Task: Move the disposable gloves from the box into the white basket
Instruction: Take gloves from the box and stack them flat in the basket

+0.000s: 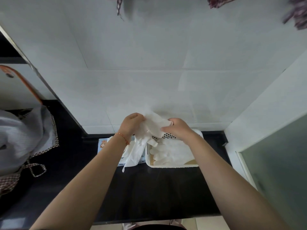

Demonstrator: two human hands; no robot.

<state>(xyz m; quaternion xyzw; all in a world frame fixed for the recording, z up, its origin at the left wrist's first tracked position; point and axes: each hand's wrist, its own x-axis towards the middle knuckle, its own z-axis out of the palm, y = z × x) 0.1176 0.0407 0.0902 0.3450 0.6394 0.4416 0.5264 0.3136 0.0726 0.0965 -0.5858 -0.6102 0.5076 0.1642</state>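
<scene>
Both hands up over the far edge of the black desk (166,188), close to the tiled wall. Left hand (132,124) and right hand (177,128) each hold a grip closed on the same bunch of white gloves (153,126), stretched between them. One loose glove (132,156) trails down from the bunch and hangs over the box (103,144), which lies flat just left of the basket (172,166). The basket is white, perforated, and already holds a pile of gloves (169,151).

Step in hand, as I judge it: getting this bunch across and down into the basket. The bunch sits above the basket's left rim, not yet inside.

To do it well: gather the trailing glove up before lowering, or it will likely drape over the rim or drop on the desk. Carry the bunch right until it is over the basket's middle, lower it onto the pile, then loosen both grips together. Thin film tends to cling, so fingers may need shaking free.

A grey cloth (25,135) lies at far left, well apart.
</scene>
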